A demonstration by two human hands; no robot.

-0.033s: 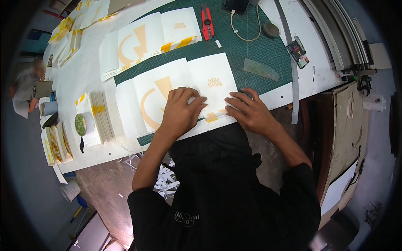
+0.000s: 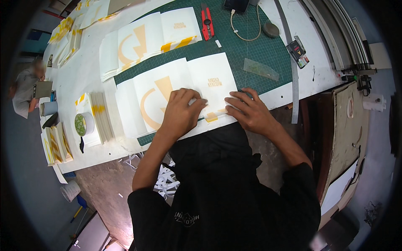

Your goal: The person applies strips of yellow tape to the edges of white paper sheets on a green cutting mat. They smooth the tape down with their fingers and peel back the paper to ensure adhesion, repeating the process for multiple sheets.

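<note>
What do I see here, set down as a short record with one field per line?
Left hand: fingers on the white creased paper sheet with pale orange print
Right hand: at that sheet's right edge, near the front corner
Under the sheet: green gridded cutting mat
Beyond the sheet: similar printed white sheets with yellow edges, stacked
Cutter: red-and-black utility knife, lying on the mat
Right of the sheet: clear rectangular plastic strip
Background, far left: another person in a grey shirt
</note>
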